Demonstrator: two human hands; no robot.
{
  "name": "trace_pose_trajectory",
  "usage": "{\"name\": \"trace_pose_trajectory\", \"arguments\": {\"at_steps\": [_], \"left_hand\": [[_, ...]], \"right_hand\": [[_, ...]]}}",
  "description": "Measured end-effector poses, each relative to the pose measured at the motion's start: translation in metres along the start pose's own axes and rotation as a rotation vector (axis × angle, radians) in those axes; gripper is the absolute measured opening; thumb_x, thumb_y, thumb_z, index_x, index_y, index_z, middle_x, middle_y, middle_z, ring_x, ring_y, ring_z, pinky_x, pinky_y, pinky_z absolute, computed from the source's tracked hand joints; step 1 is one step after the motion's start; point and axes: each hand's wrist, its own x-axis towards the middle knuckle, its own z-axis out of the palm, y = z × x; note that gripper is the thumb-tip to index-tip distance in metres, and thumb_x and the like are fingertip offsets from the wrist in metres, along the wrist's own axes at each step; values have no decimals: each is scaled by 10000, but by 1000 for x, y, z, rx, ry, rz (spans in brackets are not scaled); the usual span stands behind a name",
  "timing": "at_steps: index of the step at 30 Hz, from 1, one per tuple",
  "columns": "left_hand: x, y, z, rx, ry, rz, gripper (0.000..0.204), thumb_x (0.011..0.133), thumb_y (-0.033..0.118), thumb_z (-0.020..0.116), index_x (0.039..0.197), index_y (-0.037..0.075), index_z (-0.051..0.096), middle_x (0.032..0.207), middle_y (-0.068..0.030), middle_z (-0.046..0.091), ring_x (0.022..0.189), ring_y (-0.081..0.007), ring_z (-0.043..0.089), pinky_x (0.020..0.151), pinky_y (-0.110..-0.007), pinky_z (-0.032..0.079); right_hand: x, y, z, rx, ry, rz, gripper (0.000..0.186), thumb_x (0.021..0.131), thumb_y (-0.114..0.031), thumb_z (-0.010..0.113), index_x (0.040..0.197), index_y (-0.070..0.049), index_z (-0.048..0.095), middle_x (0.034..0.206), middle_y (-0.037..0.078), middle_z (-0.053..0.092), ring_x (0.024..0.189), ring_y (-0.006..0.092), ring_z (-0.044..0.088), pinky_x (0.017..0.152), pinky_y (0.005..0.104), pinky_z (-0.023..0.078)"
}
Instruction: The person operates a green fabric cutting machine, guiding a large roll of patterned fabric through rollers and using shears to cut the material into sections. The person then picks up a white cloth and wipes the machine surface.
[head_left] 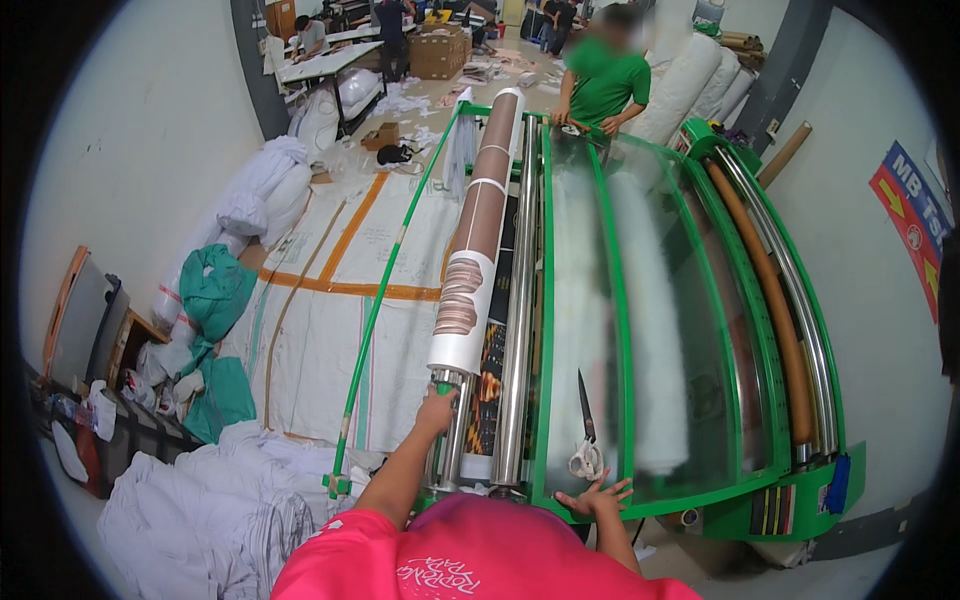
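Observation:
My left hand (437, 410) is closed around the near end of the roller, by a small green piece (443, 387). On that roller a long roll of white printed material (480, 215) with brown blocks and a striped brown pattern stretches away from me. My right hand (597, 497) is open, fingers spread, at the green near edge of the machine (650, 506). Just beyond it lie scissors (587, 461) with pale handles, their dark blade pointing away, on the clear panel (655, 400). Bare steel rollers (518, 330) run beside the roll.
A person in a green shirt (607, 82) stands at the machine's far end, hands near its edge. White cloth heaps (215, 515) lie at near left, with a green cloth (215, 290) farther on. A brown roll (765, 300) runs along the right side. Other people work at tables (330, 62) behind.

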Motion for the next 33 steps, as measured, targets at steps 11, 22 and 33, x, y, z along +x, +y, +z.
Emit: {"name": "trace_pose_trajectory", "arguments": {"at_steps": [11,22,33], "left_hand": [[-32,1,16,-61,263,111,806,952,173,794,1666,367,472,1743,-346,298,1440,-561,542,1118,-570,563],[-104,-14,48,-15,-5,-141,1120,1025,496,715,1823,259,-34,1863,-287,-59,1683,-561,177,1260,-824,216],[-104,-74,91,-61,-211,-126,1234,978,876,551,1774,339,-223,1825,-352,-152,1607,-655,281,1284,-690,348]], "right_hand": [[1,2,0,32,-2,25,1781,603,-1056,744,1713,-219,-369,1694,391,-435,1623,585,-315,1314,774,69],[5,8,8,85,44,-1,1801,589,-1048,765,1718,-211,-361,1700,389,-429,1626,578,-316,1304,785,68],[9,3,3,37,37,13,1816,579,-1041,779,1710,-210,-374,1705,389,-421,1639,573,-289,1311,777,87]]}}
